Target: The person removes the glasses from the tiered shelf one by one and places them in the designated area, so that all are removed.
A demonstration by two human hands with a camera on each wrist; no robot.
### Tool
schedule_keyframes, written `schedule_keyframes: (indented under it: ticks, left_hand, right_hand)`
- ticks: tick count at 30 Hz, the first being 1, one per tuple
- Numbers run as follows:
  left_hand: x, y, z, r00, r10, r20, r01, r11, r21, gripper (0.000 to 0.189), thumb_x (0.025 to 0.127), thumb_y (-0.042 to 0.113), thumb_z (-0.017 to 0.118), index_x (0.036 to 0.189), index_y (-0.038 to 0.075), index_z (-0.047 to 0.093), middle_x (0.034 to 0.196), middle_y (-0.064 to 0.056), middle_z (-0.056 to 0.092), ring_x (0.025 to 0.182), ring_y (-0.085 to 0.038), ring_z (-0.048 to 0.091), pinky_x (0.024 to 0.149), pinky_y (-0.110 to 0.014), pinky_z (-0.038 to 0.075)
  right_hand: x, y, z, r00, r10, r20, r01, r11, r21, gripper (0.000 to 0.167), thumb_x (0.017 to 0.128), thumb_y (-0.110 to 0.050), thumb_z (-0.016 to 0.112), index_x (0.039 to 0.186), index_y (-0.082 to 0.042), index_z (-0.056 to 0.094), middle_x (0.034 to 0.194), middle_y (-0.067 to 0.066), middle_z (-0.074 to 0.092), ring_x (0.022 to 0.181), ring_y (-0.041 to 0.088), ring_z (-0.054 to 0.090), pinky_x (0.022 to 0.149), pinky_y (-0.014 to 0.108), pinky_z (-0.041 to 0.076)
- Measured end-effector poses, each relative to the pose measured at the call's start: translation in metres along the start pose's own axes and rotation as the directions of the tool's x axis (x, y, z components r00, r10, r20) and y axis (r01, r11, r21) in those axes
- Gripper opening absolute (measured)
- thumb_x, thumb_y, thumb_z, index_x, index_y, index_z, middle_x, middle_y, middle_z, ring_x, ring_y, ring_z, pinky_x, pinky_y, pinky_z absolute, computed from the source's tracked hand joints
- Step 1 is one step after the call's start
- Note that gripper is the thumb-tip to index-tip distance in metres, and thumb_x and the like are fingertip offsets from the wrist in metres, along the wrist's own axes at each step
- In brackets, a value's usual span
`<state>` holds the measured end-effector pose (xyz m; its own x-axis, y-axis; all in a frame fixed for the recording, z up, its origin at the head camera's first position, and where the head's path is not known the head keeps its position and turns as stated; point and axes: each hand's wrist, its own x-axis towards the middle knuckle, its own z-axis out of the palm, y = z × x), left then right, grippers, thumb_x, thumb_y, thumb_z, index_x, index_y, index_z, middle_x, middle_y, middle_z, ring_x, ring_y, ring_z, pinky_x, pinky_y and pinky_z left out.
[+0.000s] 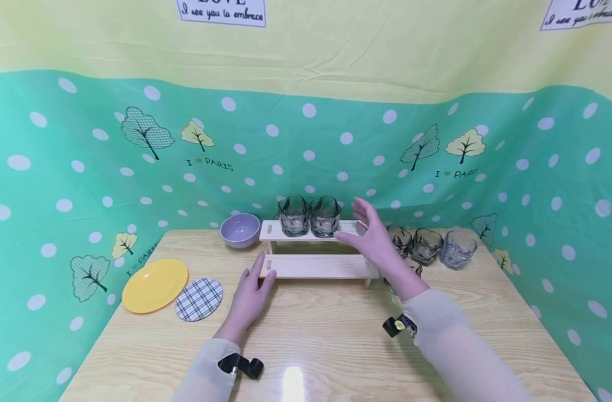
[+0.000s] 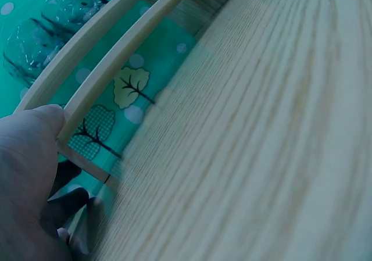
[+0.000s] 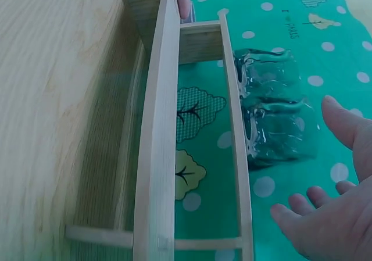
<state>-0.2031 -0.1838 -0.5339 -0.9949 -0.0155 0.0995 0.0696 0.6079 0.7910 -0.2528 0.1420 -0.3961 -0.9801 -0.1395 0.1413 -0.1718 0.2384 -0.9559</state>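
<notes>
A two-tier wooden rack (image 1: 321, 267) stands on the table, with two dark-tinted glasses (image 1: 294, 216) side by side on its upper tier. My left hand (image 1: 250, 298) holds the left end of the lower tier; in the left wrist view its thumb (image 2: 49, 117) lies at the board's end and its fingers reach behind the leg. Thumb and fingers apart, my right hand (image 1: 373, 234) hovers beside the right-hand glass (image 1: 326, 218). A gap separates this hand (image 3: 331, 214) from the nearer glass (image 3: 282, 130) in the right wrist view.
Several more glasses (image 1: 427, 247) stand right of the rack, partly behind my right arm. Left of it are a purple bowl (image 1: 240, 231), a yellow plate (image 1: 155, 286) and a checked round coaster (image 1: 199, 300). A patterned curtain (image 1: 306, 151) closes off the back and sides.
</notes>
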Motion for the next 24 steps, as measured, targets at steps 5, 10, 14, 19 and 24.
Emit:
schedule_keyframes:
  ticks: [5,10,14,19,24]
  left_hand:
    - [0.0,0.0,0.001,1.0,0.0,-0.003,0.0,1.0,-0.005,0.076,0.116,0.055,0.052,0.177,0.017,0.028,0.176,-0.016,0.037,0.161,-0.06,0.019,0.13,-0.072,0.021]
    - [0.0,0.002,0.001,1.0,-0.006,-0.002,0.006,1.0,-0.014,0.075,0.116,0.053,0.053,0.177,0.018,0.028,0.175,-0.016,0.038,0.161,-0.059,0.018,0.13,-0.072,0.02]
    - [-0.001,0.004,0.001,1.0,-0.008,-0.008,0.008,1.0,-0.012,0.075,0.116,0.052,0.054,0.177,0.017,0.029,0.174,-0.017,0.039,0.161,-0.06,0.019,0.13,-0.072,0.021]
    - [-0.001,0.004,0.001,1.0,0.001,-0.014,-0.001,1.0,0.006,0.073,0.116,0.05,0.054,0.176,0.015,0.03,0.173,-0.019,0.04,0.16,-0.062,0.02,0.128,-0.075,0.022]
    - [-0.001,0.003,0.001,1.0,-0.005,-0.017,0.005,1.0,0.014,0.073,0.117,0.049,0.054,0.176,0.015,0.03,0.173,-0.02,0.041,0.16,-0.061,0.021,0.128,-0.074,0.022]
  right_hand:
    - [0.011,0.0,0.012,1.0,-0.006,-0.005,0.006,1.0,0.013,0.111,0.093,-0.02,0.093,0.177,-0.02,0.021,0.178,0.007,0.032,0.163,0.029,0.031,0.134,0.046,0.027]
    - [0.022,0.006,0.023,1.0,-0.022,-0.011,0.022,1.0,0.013,0.113,0.091,-0.021,0.094,0.177,-0.021,0.02,0.177,0.009,0.033,0.163,0.031,0.032,0.134,0.045,0.028]
    - [0.03,0.012,0.03,0.999,-0.032,-0.017,0.033,0.999,0.022,0.114,0.092,-0.022,0.095,0.177,-0.022,0.02,0.178,0.011,0.031,0.164,0.033,0.03,0.135,0.045,0.026]
    - [0.037,0.019,0.036,0.999,-0.035,-0.025,0.037,0.998,0.056,0.113,0.091,-0.022,0.095,0.177,-0.022,0.021,0.179,0.011,0.028,0.165,0.032,0.027,0.135,0.044,0.024]
    - [0.042,0.02,0.043,0.999,-0.033,-0.025,0.034,0.999,0.038,0.113,0.09,-0.027,0.097,0.176,-0.025,0.024,0.179,0.01,0.03,0.165,0.032,0.028,0.135,0.044,0.025]
